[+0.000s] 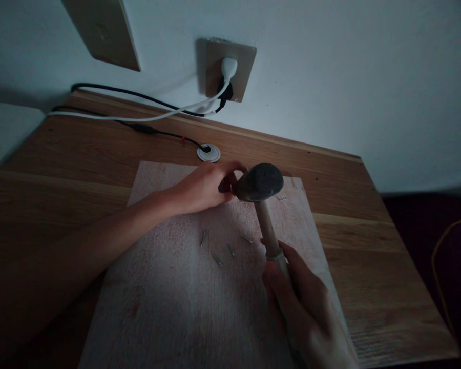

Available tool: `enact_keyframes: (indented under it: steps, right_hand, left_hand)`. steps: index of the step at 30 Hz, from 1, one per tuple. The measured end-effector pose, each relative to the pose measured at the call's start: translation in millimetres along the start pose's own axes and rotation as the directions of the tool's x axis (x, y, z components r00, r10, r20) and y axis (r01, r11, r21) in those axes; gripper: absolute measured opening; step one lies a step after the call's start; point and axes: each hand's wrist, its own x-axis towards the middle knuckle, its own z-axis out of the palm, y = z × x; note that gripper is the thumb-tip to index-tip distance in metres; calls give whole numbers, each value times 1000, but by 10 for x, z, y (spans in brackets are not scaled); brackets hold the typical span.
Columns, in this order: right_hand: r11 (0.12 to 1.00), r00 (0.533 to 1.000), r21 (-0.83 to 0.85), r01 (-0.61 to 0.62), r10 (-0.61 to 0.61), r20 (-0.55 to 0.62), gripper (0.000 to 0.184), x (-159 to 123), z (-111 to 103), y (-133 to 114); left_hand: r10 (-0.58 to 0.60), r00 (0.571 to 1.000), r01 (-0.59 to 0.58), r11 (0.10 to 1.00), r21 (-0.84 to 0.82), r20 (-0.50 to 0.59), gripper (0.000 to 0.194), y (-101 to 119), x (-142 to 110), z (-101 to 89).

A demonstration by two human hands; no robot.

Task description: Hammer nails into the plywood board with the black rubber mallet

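Note:
My right hand is wrapped around the handle of a rubber mallet with a dark, rounded head. The mallet is raised over a pale, worn board. Beside the mallet head, my left hand is closed, thumb and fingers curled towards each other near the board's far edge. The mallet head covers part of its fingertips, so whatever they hold is hidden. Several small metal nails or screws lie loose on the board below my left hand. Another small metal piece sits right of the mallet head.
The board lies on a wooden desktop against a white wall. At the back are a round cable grommet, a white cable and black cables. Two plugs sit in a wall outlet. A yellow cord hangs at right.

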Motion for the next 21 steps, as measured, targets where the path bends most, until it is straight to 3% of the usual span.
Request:
enact_keyframes:
  steps: [13, 21]
  right_hand:
    - [999, 999, 30, -28, 28, -26, 59, -18, 50, -27]
    - [993, 998, 103, -58, 59, -1, 61, -223, -94, 322]
  left_hand:
    - [-16, 1000, 16, 1000, -19, 18, 51, -2, 8, -12]
    - [9, 999, -6, 996, -84, 43, 40, -28, 6, 14]
